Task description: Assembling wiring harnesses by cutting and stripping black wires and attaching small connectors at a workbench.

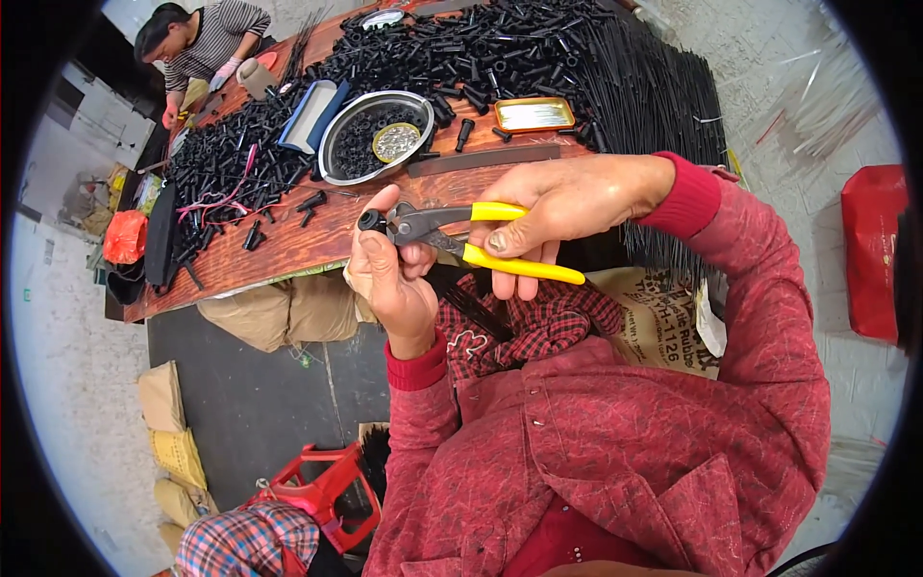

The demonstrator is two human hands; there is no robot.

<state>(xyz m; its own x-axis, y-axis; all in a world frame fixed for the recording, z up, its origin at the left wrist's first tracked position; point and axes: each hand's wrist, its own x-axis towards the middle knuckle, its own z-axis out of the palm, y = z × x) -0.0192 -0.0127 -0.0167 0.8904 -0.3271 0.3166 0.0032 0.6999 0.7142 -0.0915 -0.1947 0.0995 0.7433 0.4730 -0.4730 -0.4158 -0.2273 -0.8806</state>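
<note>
In my left hand (396,293), a small black rubber tube piece (370,220) is pinched between thumb and fingers, its round end showing. My right hand (582,197) is closed on cutting pliers (524,266) with yellow handles, which stand spread apart. The dark jaws of the pliers are right beside the black piece; whether they touch it I cannot tell. Both hands are held above the near edge of the wooden table (288,252). A dark bundle of thin rods (476,313) lies on my lap, below the pliers.
Heaped black tube pieces (461,48) cover the table's far side. Nearer are a metal bowl (327,159), a yellow-rimmed tin (535,114), a blue box (312,115) and long black rods (644,96). A co-worker (207,43) sits far left. A red stool (322,486) stands lower left.
</note>
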